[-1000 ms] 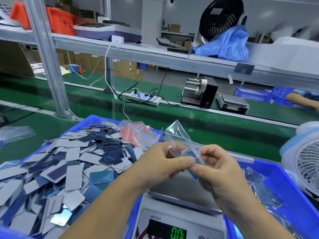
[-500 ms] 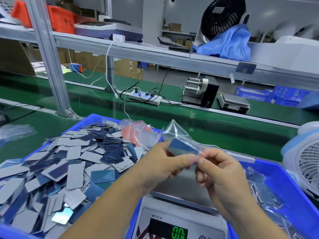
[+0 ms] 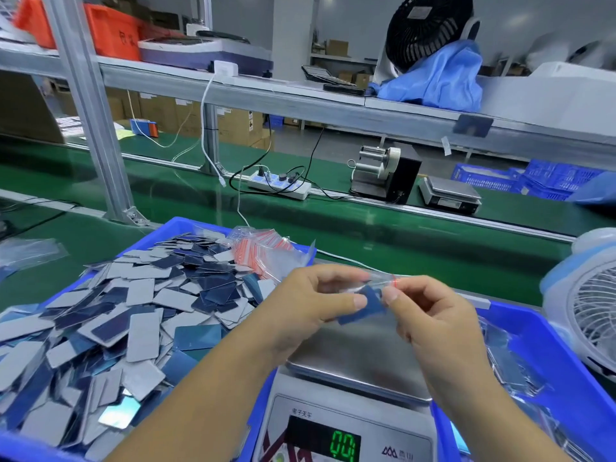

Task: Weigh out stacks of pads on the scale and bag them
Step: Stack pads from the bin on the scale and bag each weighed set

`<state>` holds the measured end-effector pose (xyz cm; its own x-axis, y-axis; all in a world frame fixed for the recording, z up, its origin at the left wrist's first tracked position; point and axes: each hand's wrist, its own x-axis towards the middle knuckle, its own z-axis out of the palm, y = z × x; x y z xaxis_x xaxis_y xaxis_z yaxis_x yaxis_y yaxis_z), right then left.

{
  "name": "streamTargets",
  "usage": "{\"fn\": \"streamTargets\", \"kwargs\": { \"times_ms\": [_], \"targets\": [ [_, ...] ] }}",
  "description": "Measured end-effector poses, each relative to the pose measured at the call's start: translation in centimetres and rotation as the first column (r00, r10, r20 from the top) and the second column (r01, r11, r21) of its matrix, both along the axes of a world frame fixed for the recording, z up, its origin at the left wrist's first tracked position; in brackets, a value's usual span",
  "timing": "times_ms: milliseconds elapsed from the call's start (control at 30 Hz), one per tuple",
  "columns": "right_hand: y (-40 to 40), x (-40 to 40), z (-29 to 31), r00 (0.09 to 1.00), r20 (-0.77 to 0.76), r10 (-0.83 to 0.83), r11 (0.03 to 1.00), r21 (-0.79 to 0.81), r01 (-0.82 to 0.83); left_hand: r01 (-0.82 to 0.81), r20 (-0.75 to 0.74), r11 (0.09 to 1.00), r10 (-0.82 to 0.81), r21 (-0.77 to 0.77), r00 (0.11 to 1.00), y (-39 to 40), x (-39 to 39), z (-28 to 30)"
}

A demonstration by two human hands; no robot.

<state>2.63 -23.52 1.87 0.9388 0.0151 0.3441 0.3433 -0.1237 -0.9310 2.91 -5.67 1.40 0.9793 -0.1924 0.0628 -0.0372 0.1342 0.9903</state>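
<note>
I note left hand [image 3: 310, 305] and right hand [image 3: 430, 311] both pinching the clear bag [image 3: 376, 285] with its blue pads [image 3: 368, 306] above the empty scale [image 3: 353, 361], probably pressing the seal closed.

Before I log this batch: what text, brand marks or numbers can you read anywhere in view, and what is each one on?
"电子天平": front panel of the scale.
"00": green display of the scale; further digits cut off or blurred.
Brand logo on the scale panel: characters too blurred to read.
Dark marking on the orange bin: unreadable.
Cardboard box labels: too small to read.
</note>
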Motion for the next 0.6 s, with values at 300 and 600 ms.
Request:
{"fn": "streamTargets", "kwargs": {
  "times_ms": [300, 600],
  "targets": [
    [-1.0, 0.6, 0.0, 0.948, 0.303, 0.097, 0.871, -0.487, 0.067, -0.094, 0.219, 0.952, 0.029, 0.293, 0.975, -0.9, 0.5, -0.8],
    [-1.4, 1.2, -0.5, 0.986, 0.162, 0.032, 0.853, -0.519, 0.058, -0.099, 0.097, 0.944, 0.072, 0.314, 0.993, 0.2, 0.7, -1.1]
  ]
}}
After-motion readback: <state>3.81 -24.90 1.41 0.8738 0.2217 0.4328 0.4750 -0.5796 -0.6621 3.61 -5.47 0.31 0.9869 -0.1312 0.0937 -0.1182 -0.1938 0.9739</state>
